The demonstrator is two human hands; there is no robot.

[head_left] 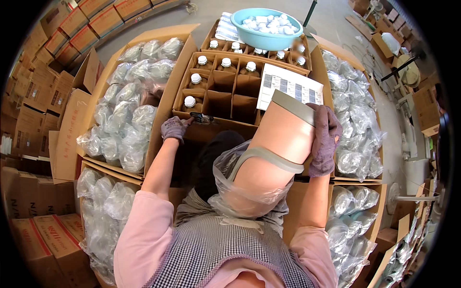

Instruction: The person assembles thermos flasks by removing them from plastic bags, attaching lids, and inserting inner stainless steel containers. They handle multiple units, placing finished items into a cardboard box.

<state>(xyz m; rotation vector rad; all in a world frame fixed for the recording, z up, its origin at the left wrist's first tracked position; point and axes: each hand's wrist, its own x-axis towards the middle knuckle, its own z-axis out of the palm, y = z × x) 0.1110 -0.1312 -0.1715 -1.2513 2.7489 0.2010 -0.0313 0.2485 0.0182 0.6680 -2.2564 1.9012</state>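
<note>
A large pale pink jug (283, 132), thermos-like, with a grey end and a grey band handle, leans across my lap. Clear plastic film (225, 180) wraps its lower end. My right hand (325, 141), in a purple-grey glove, grips the jug's upper right side near the grey end. My left hand (174, 128), gloved alike, is at the near left edge of the divided carton (221, 122), its fingers closed at one end of a small black tool that looks like scissors (201, 118). Several white-capped bottles (226, 63) stand in that carton's cells.
Printed label sheets (288, 89) lie on the carton's right side. Behind it, a light blue basin (266, 38) of white caps rests on another bottle carton. Open boxes of plastic-wrapped items (127, 105) flank me on both sides. Stacked cartons (43, 240) stand at the left.
</note>
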